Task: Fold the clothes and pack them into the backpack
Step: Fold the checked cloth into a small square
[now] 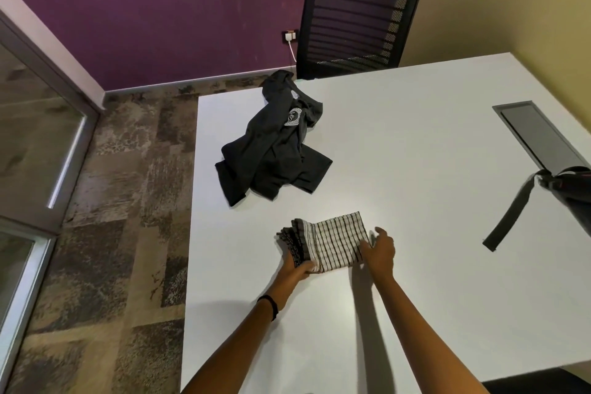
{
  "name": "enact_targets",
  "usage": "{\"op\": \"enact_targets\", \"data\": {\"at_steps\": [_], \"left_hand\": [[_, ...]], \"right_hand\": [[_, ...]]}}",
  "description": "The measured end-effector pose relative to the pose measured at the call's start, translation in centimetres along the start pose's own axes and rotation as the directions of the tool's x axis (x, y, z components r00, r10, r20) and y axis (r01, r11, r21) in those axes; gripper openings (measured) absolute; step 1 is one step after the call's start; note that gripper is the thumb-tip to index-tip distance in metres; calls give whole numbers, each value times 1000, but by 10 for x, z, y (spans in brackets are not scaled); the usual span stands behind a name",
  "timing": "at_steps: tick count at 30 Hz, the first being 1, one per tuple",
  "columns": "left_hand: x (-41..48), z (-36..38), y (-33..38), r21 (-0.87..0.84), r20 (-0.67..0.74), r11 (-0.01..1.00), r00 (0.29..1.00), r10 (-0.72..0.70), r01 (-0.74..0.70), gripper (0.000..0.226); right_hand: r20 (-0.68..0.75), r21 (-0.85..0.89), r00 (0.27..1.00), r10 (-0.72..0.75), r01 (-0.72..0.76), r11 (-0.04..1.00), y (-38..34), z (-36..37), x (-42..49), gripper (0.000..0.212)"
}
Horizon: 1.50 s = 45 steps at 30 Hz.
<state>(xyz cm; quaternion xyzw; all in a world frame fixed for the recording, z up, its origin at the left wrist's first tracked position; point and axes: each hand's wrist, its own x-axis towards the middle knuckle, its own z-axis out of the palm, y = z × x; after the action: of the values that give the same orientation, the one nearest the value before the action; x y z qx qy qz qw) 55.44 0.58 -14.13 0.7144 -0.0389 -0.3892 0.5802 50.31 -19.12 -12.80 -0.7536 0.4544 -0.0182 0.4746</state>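
Both hands are on the folded striped cloth, my left hand curling its fingers round the near-left corner, my right hand loosely spread against the right edge, on the white table, crumpled dark shirt beyond, backpack far right.

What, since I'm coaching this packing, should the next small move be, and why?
Probably lift the striped cloth and carry it right toward the backpack. It already lies folded in a compact stack, the left hand grips its near left corner, the right hand rests against its right edge, and the black shirt is still crumpled.
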Motion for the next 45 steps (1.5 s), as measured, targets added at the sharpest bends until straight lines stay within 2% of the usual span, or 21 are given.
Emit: {"op": "enact_targets", "data": {"at_steps": [2,6,8,9,10,12,13,14,16,18,20,23,25,28,30,32,36,37,40,43,45], "left_hand": [[-2,-8,-3,-18,-63,1000,998,14,-16,69],[-7,-19,-6,15,-283,998,957,59,-57,51],[-8,-18,-7,62,-331,998,942,46,-27,50],[-8,-16,-5,76,-352,997,935,46,-21,50],[-8,-14,-4,112,-386,994,921,58,-16,51],[-6,-11,-2,319,-477,947,868,139,24,59],[-5,-9,0,463,-488,884,849,201,57,66],[-4,-8,2,587,-449,808,853,265,58,73],[-2,-2,6,762,-245,646,905,347,-41,77],[2,7,5,852,-19,495,935,355,-171,75],[9,12,0,876,111,414,940,323,-246,74],[16,11,-8,886,166,381,946,277,-267,76],[18,6,-11,886,168,376,944,286,-271,76],[22,4,-14,901,141,354,942,306,-250,58],[24,3,-15,897,128,370,944,305,-241,55],[26,4,-11,891,134,382,945,298,-247,64],[39,-1,-7,910,151,341,954,258,-236,87],[43,-4,-10,923,172,297,953,251,-245,89],[51,-9,-7,929,245,233,950,196,-287,87],[55,-7,-8,917,268,247,942,203,-314,94],[55,-4,-9,920,255,254,947,195,-300,97]], "right_hand": [[36,-43,998,52,-51,998,7,1,4,61],[29,-78,999,39,-37,996,12,11,10,56],[36,-138,997,65,-59,989,15,13,12,44],[46,-166,996,79,-70,984,14,13,12,31],[57,-166,994,95,-85,982,14,14,12,18],[67,-113,994,82,-74,991,16,14,13,23],[57,-93,997,51,-45,995,16,13,12,25],[45,-71,999,14,-10,997,17,13,11,23],[42,-8,998,-47,47,999,16,12,8,21],[59,51,996,-63,60,997,14,11,4,19],[69,120,994,-80,71,990,12,12,-2,15],[31,204,985,-172,162,965,4,11,-14,24],[29,236,977,-210,197,952,0,13,-20,22],[41,271,971,-234,214,938,-6,16,-26,15],[53,281,968,-244,220,934,-9,19,-29,12],[73,291,963,-259,228,929,-13,21,-30,9],[125,301,950,-285,237,924,-15,27,-32,10],[141,309,950,-278,224,924,-14,29,-32,12],[185,348,946,-264,188,918,-17,31,-38,28],[215,359,936,-278,189,914,-24,31,-44,51],[228,356,933,-278,186,916,-28,34,-46,56]]}}
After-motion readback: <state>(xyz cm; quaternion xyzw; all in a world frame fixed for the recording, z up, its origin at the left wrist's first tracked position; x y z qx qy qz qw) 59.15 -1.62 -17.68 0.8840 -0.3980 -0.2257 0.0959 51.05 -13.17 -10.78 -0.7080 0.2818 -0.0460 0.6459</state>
